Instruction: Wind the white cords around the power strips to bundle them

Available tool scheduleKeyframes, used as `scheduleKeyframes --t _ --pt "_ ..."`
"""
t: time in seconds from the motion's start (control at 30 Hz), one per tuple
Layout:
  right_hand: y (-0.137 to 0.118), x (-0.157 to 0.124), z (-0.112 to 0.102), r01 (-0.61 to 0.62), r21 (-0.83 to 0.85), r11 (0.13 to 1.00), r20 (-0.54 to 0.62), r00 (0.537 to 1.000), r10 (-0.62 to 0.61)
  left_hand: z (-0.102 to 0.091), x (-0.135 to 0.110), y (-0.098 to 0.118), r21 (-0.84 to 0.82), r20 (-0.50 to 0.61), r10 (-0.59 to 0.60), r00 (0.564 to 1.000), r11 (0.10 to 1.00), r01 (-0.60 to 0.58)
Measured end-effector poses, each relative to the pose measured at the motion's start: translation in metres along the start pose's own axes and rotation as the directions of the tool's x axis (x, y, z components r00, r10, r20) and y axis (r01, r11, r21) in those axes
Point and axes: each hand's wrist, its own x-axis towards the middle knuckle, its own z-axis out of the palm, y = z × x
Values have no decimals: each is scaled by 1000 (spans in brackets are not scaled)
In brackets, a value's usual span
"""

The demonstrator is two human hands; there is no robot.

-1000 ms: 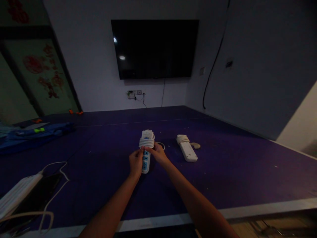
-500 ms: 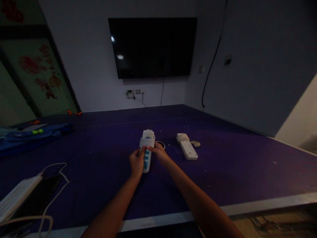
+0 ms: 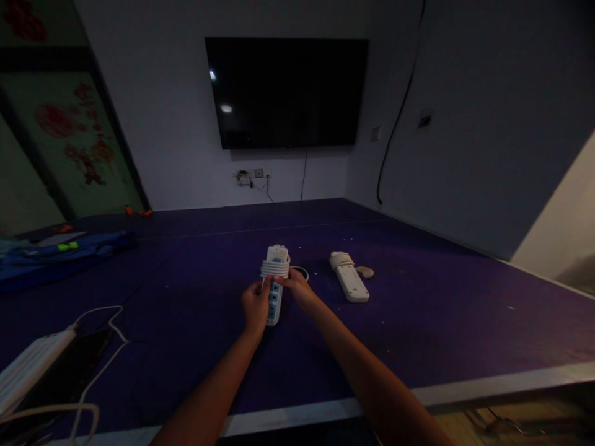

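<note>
A white power strip (image 3: 274,303) with blue sockets is in the middle of the view, its far end tilted away from me. Its white cord (image 3: 275,267) is wound in several turns round the upper part, and a loop of it sticks out at the right. My left hand (image 3: 255,305) grips the strip's left side, thumb up near the coils. From the right, my right hand (image 3: 297,286) holds it with the thumb pressed just under the windings. Most fingers are hidden behind the strip. Farther right lies a second power strip (image 3: 352,282), with its cord wrapped round its far end.
A purple tabletop (image 3: 195,347) with a pale front edge spreads around. At the left lie another white power strip (image 3: 37,356), a dark flat object (image 3: 74,365) and loose cords. Blue cloth (image 3: 88,251) lies farther back. A television (image 3: 288,93) hangs on the wall.
Both hands keep the same hold on the power strip and its wound cord. The view has shifted very slightly; nothing else visibly differs.
</note>
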Motion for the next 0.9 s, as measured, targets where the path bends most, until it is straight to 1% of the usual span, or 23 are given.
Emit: scheduleKeyframes --t 0.23,0.5,0.9 --pt "1 1 0 10 0 1000 3 1000 -10 0 2 -4 3 9 -11 1000 1000 11" --pt "1 1 -1 9 0 1000 23 1000 -9 -1 2 -3 5 17 -27 999 1000 27" --pt "4 2 -3 7 4 1000 7 1000 -7 -1 2 -2 35 33 5 999 999 -6"
